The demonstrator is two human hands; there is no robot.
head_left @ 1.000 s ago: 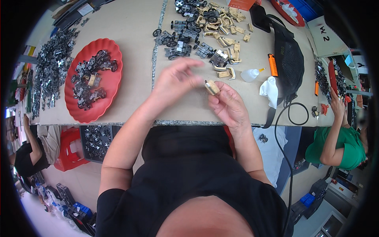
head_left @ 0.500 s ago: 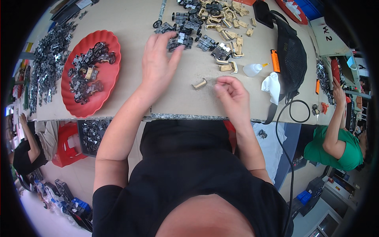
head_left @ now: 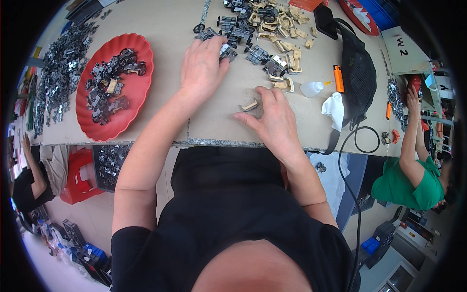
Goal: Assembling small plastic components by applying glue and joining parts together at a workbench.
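My left hand [head_left: 202, 68] is at the near edge of a pile of dark toy car chassis [head_left: 236, 34]. Its thumb and fingers close around one grey-black chassis [head_left: 227, 52], which they partly cover. On the bare tabletop lies a small tan, bracket-shaped plastic part [head_left: 249, 105]. My right hand [head_left: 276, 119] is just right of that part, thumb and fingers spread on either side of it, holding nothing. More tan parts [head_left: 282, 46] are heaped beyond, mixed with the chassis.
At left, a red scalloped tray [head_left: 137, 104] holds several assembled pieces, beside a large heap of grey parts [head_left: 61, 73]. To the right are a small white bottle [head_left: 311, 88], an orange lighter [head_left: 338, 79], a white cloth [head_left: 333, 108], a black bag [head_left: 360, 68] and a cable [head_left: 349, 180].
My left hand has moved slightly up and right, closing on a chassis. The right hand has opened from curled fingers and come left and lower, near the loose tan part.
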